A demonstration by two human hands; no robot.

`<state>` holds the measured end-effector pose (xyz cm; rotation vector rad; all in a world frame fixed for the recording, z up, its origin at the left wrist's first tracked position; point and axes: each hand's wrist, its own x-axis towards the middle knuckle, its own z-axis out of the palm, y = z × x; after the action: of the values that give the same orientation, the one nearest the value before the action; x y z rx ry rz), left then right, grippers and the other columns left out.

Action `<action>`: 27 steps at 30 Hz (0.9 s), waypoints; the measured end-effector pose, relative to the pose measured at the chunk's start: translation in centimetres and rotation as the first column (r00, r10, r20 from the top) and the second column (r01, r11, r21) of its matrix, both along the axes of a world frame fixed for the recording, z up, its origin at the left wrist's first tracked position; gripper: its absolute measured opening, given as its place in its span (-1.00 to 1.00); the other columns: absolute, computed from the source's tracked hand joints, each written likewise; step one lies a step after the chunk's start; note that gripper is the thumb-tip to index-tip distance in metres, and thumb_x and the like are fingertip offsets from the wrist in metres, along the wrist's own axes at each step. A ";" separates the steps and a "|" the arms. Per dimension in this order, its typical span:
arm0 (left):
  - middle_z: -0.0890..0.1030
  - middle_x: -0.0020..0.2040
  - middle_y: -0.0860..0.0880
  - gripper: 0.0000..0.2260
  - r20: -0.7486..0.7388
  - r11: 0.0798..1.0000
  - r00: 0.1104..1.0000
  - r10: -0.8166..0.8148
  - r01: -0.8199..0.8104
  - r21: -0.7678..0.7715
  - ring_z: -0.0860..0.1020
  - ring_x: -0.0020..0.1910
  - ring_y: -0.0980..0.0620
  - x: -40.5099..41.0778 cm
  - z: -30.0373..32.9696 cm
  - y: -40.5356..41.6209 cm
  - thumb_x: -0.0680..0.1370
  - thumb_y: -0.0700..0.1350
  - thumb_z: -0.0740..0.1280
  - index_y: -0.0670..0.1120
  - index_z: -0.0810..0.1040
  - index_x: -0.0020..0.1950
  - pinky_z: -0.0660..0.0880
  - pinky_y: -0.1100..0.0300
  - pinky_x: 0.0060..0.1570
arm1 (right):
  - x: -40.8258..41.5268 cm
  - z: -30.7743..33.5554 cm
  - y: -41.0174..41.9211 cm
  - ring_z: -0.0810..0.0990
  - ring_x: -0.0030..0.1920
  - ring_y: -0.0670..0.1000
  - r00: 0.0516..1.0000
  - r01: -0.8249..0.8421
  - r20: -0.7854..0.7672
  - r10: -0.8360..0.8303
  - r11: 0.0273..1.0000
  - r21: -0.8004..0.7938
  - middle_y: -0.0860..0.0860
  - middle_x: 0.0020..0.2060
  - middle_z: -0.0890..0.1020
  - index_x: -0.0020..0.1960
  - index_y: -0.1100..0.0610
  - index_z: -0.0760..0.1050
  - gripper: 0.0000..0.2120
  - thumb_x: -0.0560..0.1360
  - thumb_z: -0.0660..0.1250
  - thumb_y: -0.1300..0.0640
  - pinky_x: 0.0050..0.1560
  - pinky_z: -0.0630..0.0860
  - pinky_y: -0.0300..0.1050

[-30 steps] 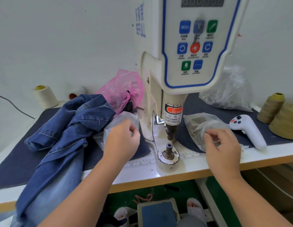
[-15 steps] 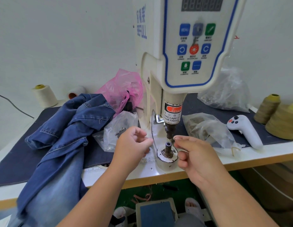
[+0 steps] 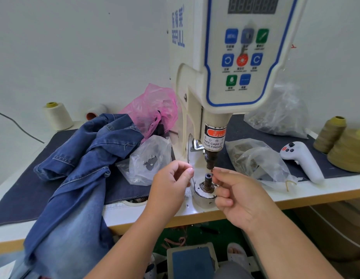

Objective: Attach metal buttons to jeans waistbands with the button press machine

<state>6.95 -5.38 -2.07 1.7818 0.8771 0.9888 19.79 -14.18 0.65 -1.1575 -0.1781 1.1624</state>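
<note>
Metal button [image 3: 213, 168]: tiny, hard, slippery; right hand [image 3: 238, 195] pinches it by the rim.
Left hand [image 3: 171, 183]: fingers curled, contents unclear.
Jeans [image 3: 78, 172]: soft, heavy, at the bench's left edge.

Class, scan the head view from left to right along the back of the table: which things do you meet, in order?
Cream thread cone → crumpled blue denim jeans → pink plastic bag → white button press machine → white handheld controller → olive thread cones.

1. At frame centre, both hands, left [image 3: 171, 184] and right [image 3: 239, 196], crowded the narrow gap between punch [image 3: 211, 161] and die [image 3: 207, 182].
2. Jeans [image 3: 80, 168] and bags [image 3: 149, 160] blocked the left.
3. Bare table edge [image 3: 316, 190] lay open lower right.
</note>
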 end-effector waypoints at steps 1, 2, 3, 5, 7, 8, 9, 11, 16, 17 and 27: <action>0.63 -0.25 0.10 -0.87 0.003 1.000 1.000 -0.003 0.003 -0.004 0.56 -0.30 0.21 0.1 -0.1 -0.1 0.60 -0.13 0.35 0.06 0.59 -0.12 0.48 0.38 -0.27 | 0.0 -0.1 0.0 0.31 -0.60 -0.12 1.000 0.001 -0.002 -0.001 1.000 0.004 0.04 -0.41 0.55 0.00 0.22 0.57 -0.94 0.53 0.37 0.30 -0.69 0.21 -0.30; 0.62 -0.26 0.07 -0.87 0.001 1.000 1.000 -0.003 0.003 -0.006 0.55 -0.30 0.20 0.1 -0.1 -0.1 0.61 -0.12 0.34 0.06 0.58 -0.11 0.50 0.35 -0.26 | 0.0 -0.1 0.0 0.31 -0.60 -0.13 1.000 -0.002 0.002 0.002 1.000 0.009 0.04 -0.44 0.56 0.02 0.22 0.57 -0.92 0.53 0.37 0.30 -0.69 0.21 -0.30; 0.61 -0.26 0.04 -0.88 -0.006 1.000 1.000 -0.002 0.002 -0.003 0.53 -0.30 0.18 0.2 -0.2 -0.1 0.61 -0.11 0.33 0.06 0.57 -0.11 0.50 0.31 -0.24 | 0.0 -0.1 0.0 0.30 -0.61 -0.13 1.000 -0.006 0.010 0.006 1.000 0.014 0.03 -0.46 0.56 0.03 0.22 0.57 -0.91 0.53 0.37 0.30 -0.69 0.22 -0.30; 0.59 -0.25 0.04 -0.88 -0.013 1.000 1.000 -0.003 0.003 0.001 0.50 -0.30 0.19 0.2 -0.3 -0.1 0.62 -0.10 0.31 0.05 0.56 -0.10 0.48 0.33 -0.25 | 0.0 -0.2 0.0 0.31 -0.61 -0.13 1.000 -0.008 0.018 0.007 1.000 0.020 0.02 -0.47 0.58 0.06 0.23 0.57 -0.88 0.53 0.38 0.29 -0.68 0.22 -0.31; 0.58 -0.26 0.05 -0.88 -0.007 1.000 1.000 -0.008 0.008 0.003 0.49 -0.31 0.20 0.2 -0.3 -0.2 0.63 -0.09 0.30 0.05 0.55 -0.10 0.47 0.35 -0.26 | 0.0 -0.3 0.0 0.32 -0.61 -0.13 1.000 0.001 0.017 -0.001 1.000 0.019 0.01 -0.48 0.58 0.06 0.23 0.57 -0.88 0.52 0.38 0.29 -0.68 0.23 -0.31; 0.57 -0.27 0.06 -0.88 -0.007 1.000 1.000 -0.010 0.010 0.004 0.49 -0.31 0.21 0.2 -0.4 -0.2 0.63 -0.09 0.30 0.05 0.54 -0.10 0.46 0.35 -0.26 | 0.0 -0.2 0.0 0.33 -0.60 -0.13 1.000 0.006 0.023 -0.007 1.000 0.019 0.01 -0.48 0.58 0.06 0.22 0.57 -0.88 0.53 0.38 0.29 -0.67 0.24 -0.31; 0.55 -0.28 0.07 -0.87 -0.008 1.000 1.000 -0.012 0.012 0.004 0.48 -0.32 0.22 0.3 -0.4 -0.2 0.63 -0.09 0.30 0.06 0.54 -0.11 0.46 0.35 -0.26 | -0.1 -0.3 0.0 0.33 -0.60 -0.13 0.999 0.013 0.041 -0.014 1.000 0.019 0.01 -0.47 0.59 0.05 0.22 0.58 -0.89 0.53 0.38 0.29 -0.67 0.24 -0.30; 0.53 -0.30 0.09 -0.86 -0.018 1.000 1.000 -0.011 0.011 0.005 0.47 -0.34 0.24 0.5 -0.6 -0.2 0.63 -0.10 0.30 0.06 0.53 -0.12 0.44 0.39 -0.28 | -0.1 -0.4 0.0 0.33 -0.57 -0.12 0.987 0.040 0.154 -0.040 0.999 0.002 0.00 -0.44 0.60 0.02 0.19 0.60 -0.92 0.53 0.39 0.28 -0.64 0.25 -0.29; 0.51 -0.33 0.11 -0.85 -0.039 1.000 0.999 0.011 -0.011 0.003 0.46 -0.36 0.28 0.7 -1.0 -0.2 0.63 -0.09 0.29 0.07 0.52 -0.12 0.39 0.44 -0.34 | -0.2 -0.8 0.0 0.36 -0.47 -0.06 0.871 0.135 0.483 -0.093 0.989 -0.054 -0.05 -0.43 0.61 -0.07 0.06 0.65 -0.92 0.54 0.41 0.21 -0.55 0.30 -0.25; 0.52 -0.32 0.10 -0.85 -0.041 1.000 0.999 0.010 -0.010 0.001 0.47 -0.35 0.27 0.7 -1.1 -0.2 0.64 -0.09 0.29 0.07 0.52 -0.12 0.40 0.44 -0.33 | -0.2 -0.8 0.0 0.36 -0.47 -0.06 0.858 0.143 0.504 -0.100 0.989 -0.046 -0.06 -0.43 0.61 -0.08 0.04 0.65 -0.91 0.54 0.41 0.20 -0.54 0.31 -0.24; 0.61 -0.27 0.06 -0.85 -0.034 1.000 0.999 0.013 -0.013 0.012 0.57 -0.30 0.14 0.0 -0.6 1.8 0.64 -0.10 0.27 0.04 0.54 -0.12 0.60 0.22 -0.23 | 4.1 -0.6 -1.1 0.50 -0.16 -0.19 0.331 0.310 0.942 0.054 0.937 -0.162 -0.11 -0.09 0.62 0.00 -0.02 0.60 -0.78 0.59 0.24 0.25 -0.24 0.38 -0.31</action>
<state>6.98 -3.61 -2.70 1.8102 0.9067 0.9765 23.88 -15.28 0.01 -2.0278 -0.8097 0.1904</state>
